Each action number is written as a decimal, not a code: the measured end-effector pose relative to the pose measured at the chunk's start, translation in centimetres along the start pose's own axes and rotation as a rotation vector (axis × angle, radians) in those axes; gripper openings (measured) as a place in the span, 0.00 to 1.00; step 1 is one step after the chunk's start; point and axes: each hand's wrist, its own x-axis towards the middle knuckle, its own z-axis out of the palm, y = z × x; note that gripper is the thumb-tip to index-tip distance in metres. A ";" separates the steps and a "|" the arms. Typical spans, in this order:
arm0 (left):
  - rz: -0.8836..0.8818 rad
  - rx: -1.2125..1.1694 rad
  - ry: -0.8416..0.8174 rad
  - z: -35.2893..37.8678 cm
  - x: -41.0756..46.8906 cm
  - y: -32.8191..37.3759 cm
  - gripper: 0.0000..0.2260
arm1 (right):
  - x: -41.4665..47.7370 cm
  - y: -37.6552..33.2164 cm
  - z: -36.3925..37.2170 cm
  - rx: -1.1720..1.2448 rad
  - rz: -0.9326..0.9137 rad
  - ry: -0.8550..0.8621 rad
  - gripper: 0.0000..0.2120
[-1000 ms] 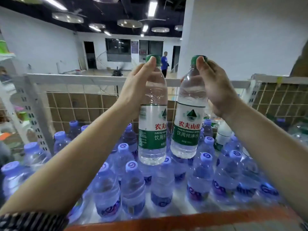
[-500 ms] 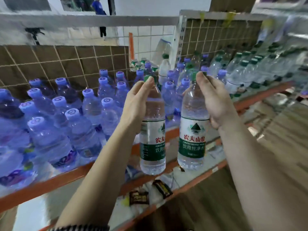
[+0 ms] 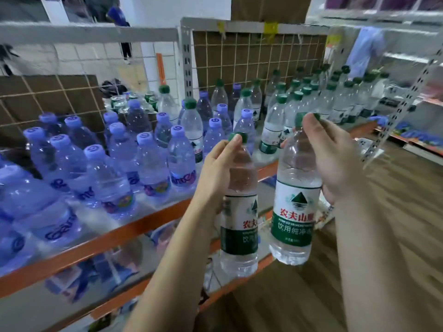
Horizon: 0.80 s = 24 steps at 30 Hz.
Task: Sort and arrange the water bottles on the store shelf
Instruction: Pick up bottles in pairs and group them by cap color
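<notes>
My left hand grips the neck of a clear green-capped water bottle with a white and green label. My right hand holds a second green-capped bottle by its neck and shoulder. Both bottles hang upright in the air in front of the shelf's orange edge. On the shelf to the left stand several purple-capped bottles. Farther right, past the upright post, several green-capped bottles of the same brand stand in rows, with a few purple-capped ones mixed in.
A wire-grid back panel with brown board closes the shelf behind. A perforated grey upright splits the two bays. A lower shelf holds blurred packets. Wooden floor lies to the right, with another rack beyond.
The view has swung right and closer to the green-capped rows. Both hands keep their bottles, now lower and in front of the shelf edge rather than above the purple-capped bottles.
</notes>
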 end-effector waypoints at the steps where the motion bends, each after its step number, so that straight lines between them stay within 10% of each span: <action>1: 0.002 0.007 0.004 1.7 0.6 -0.2 0.13 | 0.7 0.4 -1.6 -0.016 -0.006 -0.012 0.21; 24: 0.217 0.051 -0.147 21.3 24.4 2.3 0.18 | 26.4 5.4 -16.7 -0.026 -0.088 -0.001 0.15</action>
